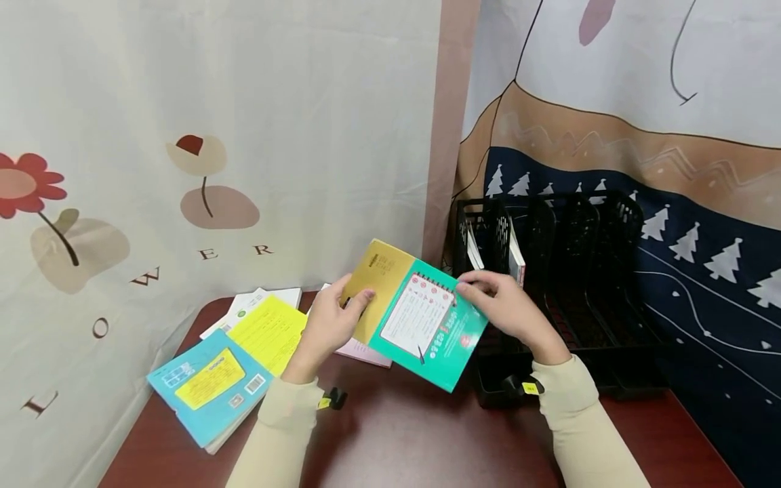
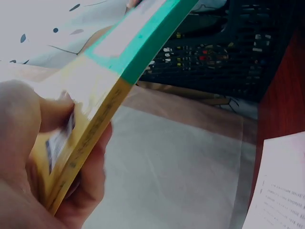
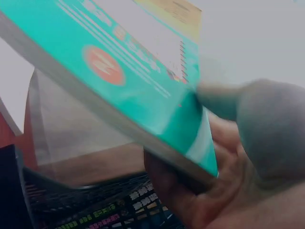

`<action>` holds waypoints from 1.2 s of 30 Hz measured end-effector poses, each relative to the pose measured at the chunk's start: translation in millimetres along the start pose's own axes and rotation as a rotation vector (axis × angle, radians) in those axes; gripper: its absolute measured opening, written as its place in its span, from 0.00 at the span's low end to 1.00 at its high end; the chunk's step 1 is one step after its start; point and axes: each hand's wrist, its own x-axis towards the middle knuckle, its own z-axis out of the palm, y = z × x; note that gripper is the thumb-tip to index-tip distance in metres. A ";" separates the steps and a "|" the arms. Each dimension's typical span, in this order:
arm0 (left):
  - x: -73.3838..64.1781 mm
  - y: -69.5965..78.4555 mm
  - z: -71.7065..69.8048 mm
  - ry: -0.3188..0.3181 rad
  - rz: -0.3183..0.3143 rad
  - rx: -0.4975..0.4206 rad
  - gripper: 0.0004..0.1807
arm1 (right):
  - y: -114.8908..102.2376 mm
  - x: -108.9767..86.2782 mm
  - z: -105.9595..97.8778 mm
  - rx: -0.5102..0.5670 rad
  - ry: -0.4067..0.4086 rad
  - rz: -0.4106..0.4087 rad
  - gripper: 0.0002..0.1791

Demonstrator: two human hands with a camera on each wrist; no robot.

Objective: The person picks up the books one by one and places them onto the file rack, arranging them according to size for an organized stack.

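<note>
A teal and gold book (image 1: 421, 315) is held tilted above the table between both hands. My left hand (image 1: 332, 315) grips its gold end, thumb on the printed cover and fingers behind, as the left wrist view also shows. My right hand (image 1: 509, 308) pinches the teal end near a corner; in the right wrist view the thumb lies on the teal cover (image 3: 143, 100) and the fingers are underneath. Left of my left hand lies a blue book (image 1: 210, 390) with a yellow label. A bright yellow cover (image 1: 268, 332) adjoins it; I cannot tell whether they are one book.
A black divided file rack (image 1: 567, 271) stands at the right back, with thin white books (image 1: 516, 254) upright in its left slots. White booklets (image 1: 287, 296) and a pinkish-white one (image 1: 369, 353) lie behind the hands on the dark red table (image 1: 403, 434). Printed curtains hang behind.
</note>
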 end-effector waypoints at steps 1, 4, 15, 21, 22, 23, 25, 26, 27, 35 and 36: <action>0.1 0.8 0.4 0.032 -0.002 -0.003 0.20 | 0.0 0.2 -1.5 0.014 0.039 0.017 0.24; -0.8 3.8 2.8 0.104 -0.007 -0.013 0.20 | -1.9 0.4 -4.1 0.036 0.100 0.066 0.34; -1.8 2.4 6.2 0.218 -0.013 -0.196 0.18 | -13.6 -3.0 1.8 0.277 -0.056 0.091 0.31; -1.3 1.5 10.6 0.216 -0.137 -0.291 0.18 | -17.9 -3.9 14.8 0.318 -0.113 0.057 0.31; -1.0 1.4 11.0 0.205 -0.158 -0.291 0.19 | -17.8 -3.7 16.2 0.317 -0.096 0.052 0.30; -0.6 1.1 11.2 0.190 -0.174 -0.283 0.19 | -17.9 -3.8 17.3 0.317 -0.080 0.045 0.30; 1.4 -0.2 11.8 0.162 -0.205 -0.246 0.19 | -18.0 -4.0 18.8 0.309 -0.044 0.032 0.29; 2.3 -0.6 11.8 0.144 -0.217 -0.225 0.20 | -18.1 -4.2 19.3 0.306 -0.023 0.030 0.29; 2.8 -0.7 11.5 0.124 -0.232 -0.202 0.20 | -18.0 -4.5 19.2 0.297 -0.008 0.026 0.29; 4.6 -0.7 9.2 0.070 -0.235 -0.046 0.32 | -19.0 -8.1 13.4 0.152 0.042 0.009 0.26; 4.6 -0.6 8.5 0.089 -0.224 -0.022 0.37 | -19.1 -8.3 13.3 0.121 0.041 0.002 0.26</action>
